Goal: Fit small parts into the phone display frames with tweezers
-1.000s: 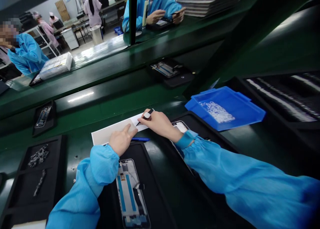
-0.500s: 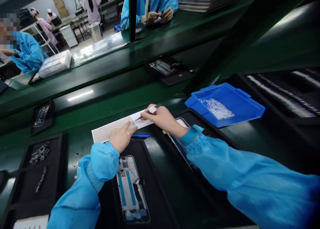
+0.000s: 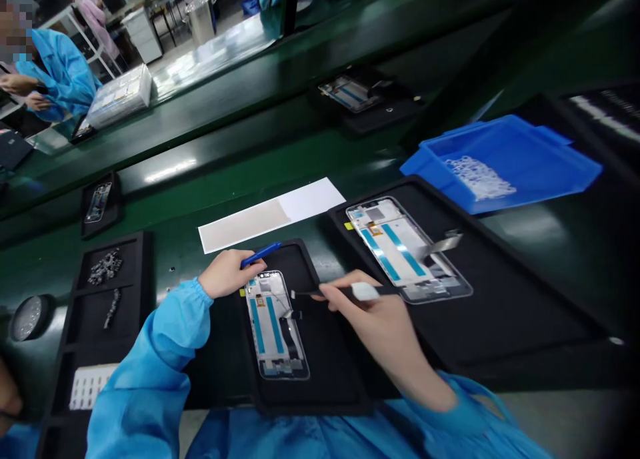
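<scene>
Apparently the work on the near phone frame (image 3: 277,325) is partway through: 2 blue strips (image 3: 275,325) already lie along its pale back, while a small pale piece (image 3: 293,294) at the tip of the dark tweezers (image 3: 365,291) is just beside the frame's right edge and looks not yet placed on it. That frame lies flat on a black tray (image 3: 333,355) at the near middle of the green bench (image 3: 210,199). The right hand (image 3: 380,319) pinches the tweezers by their white sleeve; whether the tips grip the pale piece or only meet it, I cannot tell. The left hand (image 3: 225,272) grasps a blue pen (image 3: 261,254), its fingertips by the frame's far left corner, contact unclear. On the right, a larger black tray (image 3: 525,305) bears a 2nd phone frame (image 3: 407,249), untouched by either hand; it too has 2 blue strips and seems at much the same stage. Farther off, between the trays and the far ledge, a white and beige card strip (image 3: 270,215) lies free of both hands. Plenty of small parts appear unused: loose white pieces (image 3: 480,177) in the blue bin (image 3: 555,162) at far right, and dark bits (image 3: 105,267) in the far compartments of the black compartment tray (image 3: 143,265) at left.
</scene>
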{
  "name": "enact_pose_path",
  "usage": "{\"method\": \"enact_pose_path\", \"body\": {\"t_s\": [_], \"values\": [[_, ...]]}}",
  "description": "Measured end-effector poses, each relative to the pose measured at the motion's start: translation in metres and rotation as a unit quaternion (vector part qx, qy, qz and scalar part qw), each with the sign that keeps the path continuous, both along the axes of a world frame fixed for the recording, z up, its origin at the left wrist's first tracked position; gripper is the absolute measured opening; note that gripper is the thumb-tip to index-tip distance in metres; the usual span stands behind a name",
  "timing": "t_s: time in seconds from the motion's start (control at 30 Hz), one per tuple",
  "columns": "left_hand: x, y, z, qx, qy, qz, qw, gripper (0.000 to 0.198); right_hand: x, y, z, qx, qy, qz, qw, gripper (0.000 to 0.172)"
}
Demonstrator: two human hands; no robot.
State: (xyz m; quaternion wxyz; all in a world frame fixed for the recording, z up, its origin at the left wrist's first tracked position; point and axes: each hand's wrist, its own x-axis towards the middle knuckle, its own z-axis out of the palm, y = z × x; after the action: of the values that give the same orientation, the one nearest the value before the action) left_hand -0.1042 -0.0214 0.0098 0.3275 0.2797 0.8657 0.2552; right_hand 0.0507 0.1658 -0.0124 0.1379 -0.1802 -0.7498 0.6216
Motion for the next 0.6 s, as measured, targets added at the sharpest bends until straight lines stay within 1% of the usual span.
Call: {"method": "enact_pose_path", "body": {"t_s": [0.1, 0.2, 0.37, 0.6], "values": [[0.0, 0.004, -0.005, 0.001, -0.008, -0.007, 1.0, 0.032, -0.025, -0.012, -0.011, 0.027, 0.01, 0.015, 0.999, 0.034], [-0.001, 0.006, -0.006, -0.008, -0.003, -0.004, 1.0, 0.033, -0.041, -0.015, -0.017, 0.058, -0.005, 0.03, 0.998, 0.031], [-0.002, 0.006, -0.007, -0.006, -0.007, -0.01, 1.0, 0.03, -0.043, -0.014, -0.023, 0.068, -0.032, 0.047, 0.996, 0.027], [-0.005, 0.009, -0.008, -0.011, -0.012, -0.029, 0.999, 0.027, -0.045, -0.012, -0.023, 0.091, -0.057, 0.076, 0.991, 0.025]]}}
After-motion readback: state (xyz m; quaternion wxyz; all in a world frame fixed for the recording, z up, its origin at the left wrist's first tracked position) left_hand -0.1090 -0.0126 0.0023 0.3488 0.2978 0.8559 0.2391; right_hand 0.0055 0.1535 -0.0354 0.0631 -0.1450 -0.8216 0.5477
